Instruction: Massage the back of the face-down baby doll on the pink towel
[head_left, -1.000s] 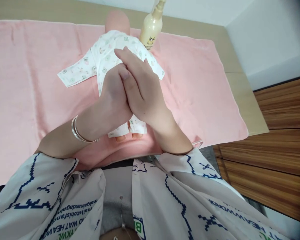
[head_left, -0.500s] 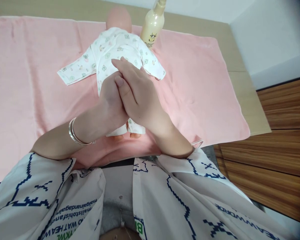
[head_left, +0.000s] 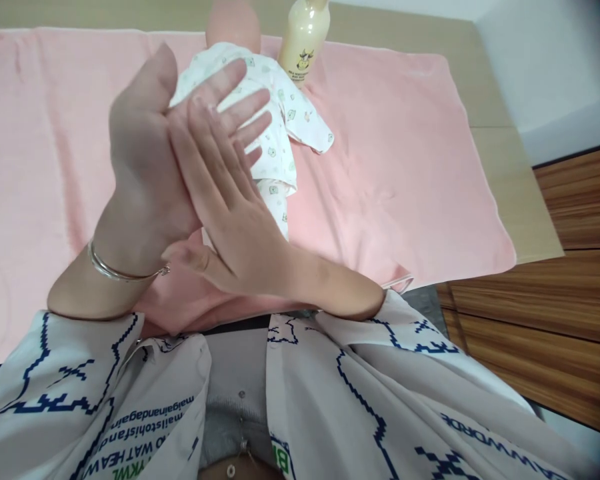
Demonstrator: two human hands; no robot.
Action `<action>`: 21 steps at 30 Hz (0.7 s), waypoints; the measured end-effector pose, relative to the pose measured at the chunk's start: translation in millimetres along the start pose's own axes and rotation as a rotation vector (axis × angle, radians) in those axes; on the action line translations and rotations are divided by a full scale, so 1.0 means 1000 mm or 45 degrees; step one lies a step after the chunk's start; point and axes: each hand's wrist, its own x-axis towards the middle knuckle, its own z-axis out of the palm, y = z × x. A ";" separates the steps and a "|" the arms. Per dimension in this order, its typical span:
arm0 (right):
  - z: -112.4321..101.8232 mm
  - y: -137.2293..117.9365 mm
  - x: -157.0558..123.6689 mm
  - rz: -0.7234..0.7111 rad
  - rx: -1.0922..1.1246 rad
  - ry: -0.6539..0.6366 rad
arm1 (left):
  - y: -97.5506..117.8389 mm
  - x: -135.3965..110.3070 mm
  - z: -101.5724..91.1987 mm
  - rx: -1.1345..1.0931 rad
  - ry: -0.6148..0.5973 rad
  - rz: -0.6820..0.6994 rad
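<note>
My left hand (head_left: 150,147) is raised with its palm up and fingers spread, a silver bracelet (head_left: 113,270) on its wrist. Across that palm lies my right hand (head_left: 235,220), its fingers stretched out flat and its thumb apart. Neither hand holds a thing. Beyond and below them a baby doll (head_left: 275,140) in a white patterned outfit lies on a pink blanket (head_left: 390,167). The hands hide one sleeve and much of its lower body. Beside the doll's head (head_left: 233,27) is a cream-coloured pump bottle (head_left: 305,43) with a cow picture; its top is cut off.
The blanket covers most of a light wooden table (head_left: 500,140), whose right edge shows. Brown wood-grain panels (head_left: 580,287) stand at the right, lower than the tabletop. A white wall (head_left: 545,73) rises behind the far right corner.
My clasped hands have come apart into flat palms. The left has turned palm up and moved left, while the right has slid left across it. The view has shifted slightly.
</note>
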 end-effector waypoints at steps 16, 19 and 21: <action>0.005 -0.006 -0.009 0.006 0.316 0.059 | -0.006 -0.009 -0.011 0.275 -0.147 0.160; 0.004 -0.006 -0.009 0.050 0.392 -0.005 | -0.007 -0.008 -0.011 0.277 -0.128 0.162; 0.003 -0.005 -0.009 0.043 0.387 -0.035 | -0.007 -0.007 -0.012 0.259 -0.140 0.143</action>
